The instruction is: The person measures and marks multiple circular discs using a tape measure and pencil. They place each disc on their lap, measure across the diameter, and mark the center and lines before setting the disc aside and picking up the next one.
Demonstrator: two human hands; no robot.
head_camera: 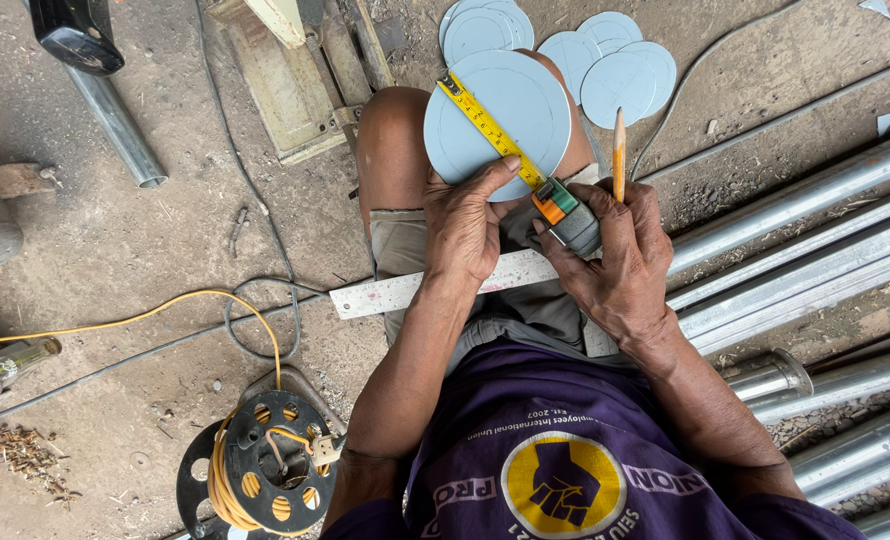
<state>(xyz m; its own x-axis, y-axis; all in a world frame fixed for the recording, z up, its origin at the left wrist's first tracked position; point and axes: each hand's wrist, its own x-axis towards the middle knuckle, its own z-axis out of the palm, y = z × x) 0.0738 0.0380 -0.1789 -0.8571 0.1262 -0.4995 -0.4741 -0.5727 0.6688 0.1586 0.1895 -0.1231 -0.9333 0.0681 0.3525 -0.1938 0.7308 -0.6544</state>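
Observation:
A grey round disc (520, 100) rests on my knee. My left hand (462, 225) grips its lower edge, the thumb pressing a yellow measuring tape (485, 125) flat across the disc. My right hand (620, 255) holds the tape's grey case (568, 212) with its orange and green buttons, and an orange pencil (618, 150) stands upright between its fingers. A metal ruler (405, 290) lies across my lap beneath both hands.
Several more grey discs (620, 65) lie on the dirt floor beyond my knee. Galvanised pipes (805, 250) run along the right. A cable reel with yellow cord (265, 470) sits lower left, a pipe (115, 120) upper left, and wooden pieces (285, 80) near the top.

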